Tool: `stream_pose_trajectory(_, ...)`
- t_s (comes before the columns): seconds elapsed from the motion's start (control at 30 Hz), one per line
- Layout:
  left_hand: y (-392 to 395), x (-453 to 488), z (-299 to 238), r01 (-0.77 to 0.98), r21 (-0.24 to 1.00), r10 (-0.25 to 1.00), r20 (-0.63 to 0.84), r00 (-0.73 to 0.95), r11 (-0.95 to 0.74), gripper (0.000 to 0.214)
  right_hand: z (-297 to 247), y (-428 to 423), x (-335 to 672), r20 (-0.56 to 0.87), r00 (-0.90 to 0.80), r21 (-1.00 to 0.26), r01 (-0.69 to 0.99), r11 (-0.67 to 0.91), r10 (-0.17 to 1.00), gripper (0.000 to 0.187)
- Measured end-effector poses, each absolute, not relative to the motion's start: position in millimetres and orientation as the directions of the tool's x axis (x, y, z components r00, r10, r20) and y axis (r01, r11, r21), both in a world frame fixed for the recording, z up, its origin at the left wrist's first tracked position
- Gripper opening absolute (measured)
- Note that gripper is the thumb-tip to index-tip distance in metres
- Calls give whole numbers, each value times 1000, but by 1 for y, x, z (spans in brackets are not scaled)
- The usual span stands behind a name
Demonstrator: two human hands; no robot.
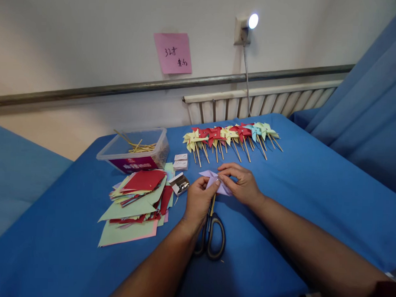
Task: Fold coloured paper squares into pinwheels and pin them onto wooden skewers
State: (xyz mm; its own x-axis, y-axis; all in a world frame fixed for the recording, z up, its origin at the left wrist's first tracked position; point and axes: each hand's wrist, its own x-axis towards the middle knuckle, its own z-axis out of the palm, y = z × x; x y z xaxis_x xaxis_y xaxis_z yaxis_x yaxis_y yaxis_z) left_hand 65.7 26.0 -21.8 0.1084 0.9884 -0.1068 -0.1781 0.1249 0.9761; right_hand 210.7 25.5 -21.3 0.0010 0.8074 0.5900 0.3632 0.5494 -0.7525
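A purple paper pinwheel [213, 180] on a thin wooden stick is held between both hands above the blue table. My left hand [198, 200] is closed around the stick and the pinwheel's lower left edge. My right hand [240, 183] pinches the pinwheel's centre from the right, fingers pressed together. Black-handled scissors [212, 238] lie on the table just below my left hand. A small open box of pins [180, 183] sits immediately left of my left hand.
A pile of coloured paper squares [136, 202] lies at left. Behind it stands a clear plastic tub [134, 150] holding wooden sticks. A row of several finished pinwheels [229, 136] lies at the far edge of the blue table [313, 191]. Two small white boxes [180, 161] sit beside the tub.
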Motion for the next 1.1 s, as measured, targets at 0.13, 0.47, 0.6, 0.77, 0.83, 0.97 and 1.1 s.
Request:
stream_pose_trajectory(0.13,26,66,-20,-232,961,986,-126,110,148,27,-24,25,207,408,116,-906,171,386,906,20)
stream_pose_trajectory(0.47,28,67,-16,-362,912,981,-177,76,192,27,-27,27,189,-35,33,-933,-360,-20,999,33)
stream_pose_trajectory(0.6,28,67,-16,-355,919,985,-155,77,172,30,-27,27,189,-18,73,-940,-341,8,997,29)
stream_pose_trajectory(0.77,27,67,-17,-269,958,994,-95,44,104,43,-27,29,191,-35,106,-947,-323,1,994,30)
stream_pose_trajectory(0.83,26,67,-18,-238,968,996,-75,38,82,43,-27,29,191,-16,128,-953,-302,23,992,30)
stream_pose_trajectory(0.97,22,68,-17,-198,979,999,-49,-2,48,40,-28,29,192,9,136,-964,-262,45,991,31)
stream_pose_trajectory(1.1,21,69,-15,-205,978,999,-23,22,27,38,-29,30,192,1,146,-968,-248,37,989,33)
